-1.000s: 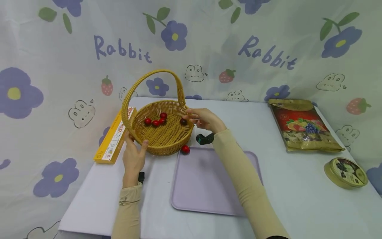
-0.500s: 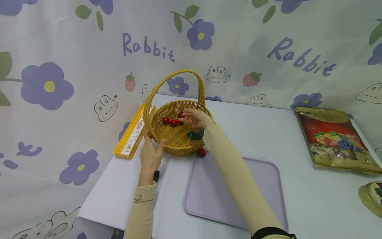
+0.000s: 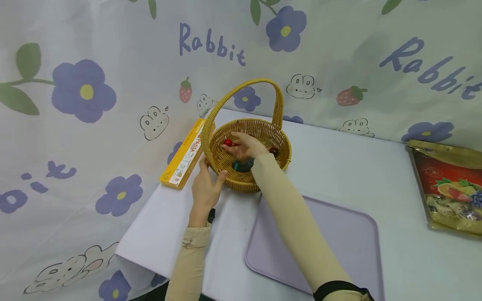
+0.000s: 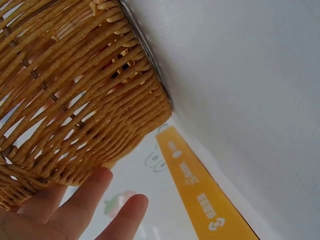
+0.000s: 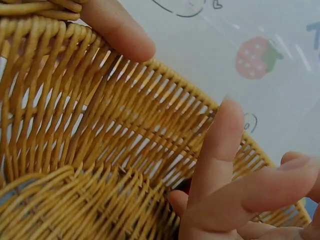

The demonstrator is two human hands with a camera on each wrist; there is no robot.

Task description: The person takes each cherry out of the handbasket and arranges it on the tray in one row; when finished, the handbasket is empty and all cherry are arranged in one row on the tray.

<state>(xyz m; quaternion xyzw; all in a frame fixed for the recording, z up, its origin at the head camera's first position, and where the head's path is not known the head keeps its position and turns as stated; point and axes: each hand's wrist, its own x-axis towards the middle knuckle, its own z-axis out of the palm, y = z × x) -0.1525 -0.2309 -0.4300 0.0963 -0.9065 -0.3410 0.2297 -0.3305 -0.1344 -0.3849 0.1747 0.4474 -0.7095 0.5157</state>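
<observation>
A woven yellow basket [image 3: 245, 186] with a tall arched handle stands at the back of the table. My left hand [image 3: 206, 188] grips its left side, thumb at the front; in the left wrist view its fingertips [image 4: 100, 176] lie against the weave. My right hand [image 3: 244, 147] reaches inside, fingers spread and loosely bent. A red cherry [image 3: 227, 142] shows at its fingertips, and a darker cherry [image 3: 273, 151] sits by the right wall. In the right wrist view a bit of dark red [image 5: 185, 186] shows behind a finger; other cherries are hidden by the hand.
A yellow pasta box [image 3: 184, 156] lies left of the basket. In front is a lilac tray [image 3: 339, 234], partly under the right forearm. A red and gold snack bag [image 3: 448, 184] lies at the right. A patterned cloth hangs behind the table.
My right hand has moved from the basket's right rim leftward, down into the basket toward the red cherries. My left hand stays on the basket. The head view has swung to the right-shifted scene.
</observation>
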